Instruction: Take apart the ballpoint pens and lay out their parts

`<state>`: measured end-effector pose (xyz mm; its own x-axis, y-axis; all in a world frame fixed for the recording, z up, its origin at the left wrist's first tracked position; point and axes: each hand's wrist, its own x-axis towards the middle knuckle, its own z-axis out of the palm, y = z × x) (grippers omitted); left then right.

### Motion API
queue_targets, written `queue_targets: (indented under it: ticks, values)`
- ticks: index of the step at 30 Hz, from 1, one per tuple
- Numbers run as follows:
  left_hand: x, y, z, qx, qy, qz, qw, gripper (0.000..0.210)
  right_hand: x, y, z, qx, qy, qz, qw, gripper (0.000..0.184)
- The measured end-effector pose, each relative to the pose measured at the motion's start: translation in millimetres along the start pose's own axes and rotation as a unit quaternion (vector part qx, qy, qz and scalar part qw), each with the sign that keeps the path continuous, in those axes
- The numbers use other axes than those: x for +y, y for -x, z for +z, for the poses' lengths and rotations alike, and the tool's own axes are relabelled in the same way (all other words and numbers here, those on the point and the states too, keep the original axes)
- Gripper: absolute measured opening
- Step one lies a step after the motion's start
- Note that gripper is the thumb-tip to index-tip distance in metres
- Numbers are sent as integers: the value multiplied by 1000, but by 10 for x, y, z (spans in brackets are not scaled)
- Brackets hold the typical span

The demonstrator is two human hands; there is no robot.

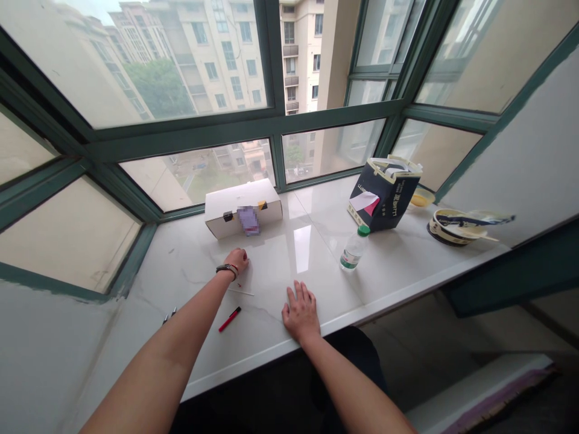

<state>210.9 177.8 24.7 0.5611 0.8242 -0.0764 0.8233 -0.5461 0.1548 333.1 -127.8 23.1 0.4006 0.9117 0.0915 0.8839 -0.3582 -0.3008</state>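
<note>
My left hand [237, 260] is closed, knuckles up, low over the white stone sill [266, 277]; whatever its fingers hold, if anything, is hidden. A dark band circles that wrist. Just below the hand lie a thin white stick [245, 293] and a tiny reddish bit. Nearer the front edge is a red pen [230, 319] with a black end. My right hand [301, 310] rests flat on the sill by the edge, fingers spread, holding nothing. Beyond my left hand stands a white box [244, 211], with a blurred purple item [249, 220] at its front.
Right of my hands stands a clear bottle [353, 254] with a green cap. Behind it is a dark blue paper bag [389, 196]. Farther right sit a takeaway bowl [452, 231] and a yellowish dish [420, 199]. Small dark objects [170, 314] show beside my left forearm. Windows enclose the sill.
</note>
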Motion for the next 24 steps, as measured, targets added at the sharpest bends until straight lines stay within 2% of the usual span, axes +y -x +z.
queue_targets:
  ticks: [8, 14, 19, 24]
  values:
    - [-50, 139, -91, -16, -1, -1, 1000, 11, -3, 0, 3, -9, 4, 4, 1000, 56]
    - [-78, 410, -132, -18, 0, 5, 1000, 11, 9, 5, 32, 4, 6, -3, 1000, 54]
    - [-147, 673, -143, -4, 12, 13, 1000, 11, 1, 5, 37, 8, 12, -5, 1000, 54]
    - [-218, 899, -220, 35, 29, 4, 999, 10, -9, 7, 34, 5, 16, -2, 1000, 53]
